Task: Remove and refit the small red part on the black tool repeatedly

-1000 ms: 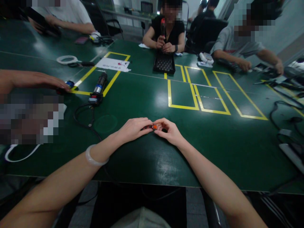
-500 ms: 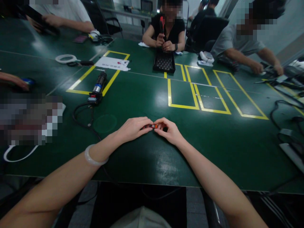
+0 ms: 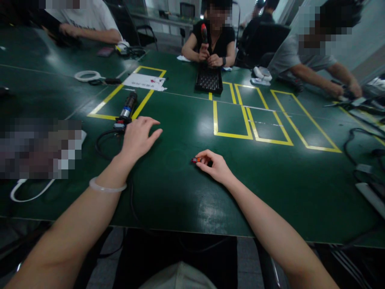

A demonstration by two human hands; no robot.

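Observation:
My right hand (image 3: 215, 166) pinches a small orange and dark-red piece (image 3: 195, 160) between thumb and fingertips, just over the green table (image 3: 186, 196). What kind of piece it is, I cannot make out. My left hand (image 3: 140, 136) is open, fingers spread, with nothing in it. It is beside the lower end of a black and silver cylindrical tool (image 3: 129, 105) with a blue band, which lies on the table. I cannot tell whether the hand touches it. A dark cable runs from the tool, partly hidden behind my left wrist.
Yellow tape outlines (image 3: 233, 134) mark the table. A white sheet (image 3: 144, 81) and a coiled white cable (image 3: 88, 76) lie at the back left. A black tray (image 3: 208, 82) stands before a person opposite, who holds a red-tipped tool (image 3: 204, 33). Cables (image 3: 350, 138) lie at the right.
My left hand has let go of the small piece and moved left and away from me, to the cylindrical tool, its fingers opening. My right hand keeps the piece in the same place.

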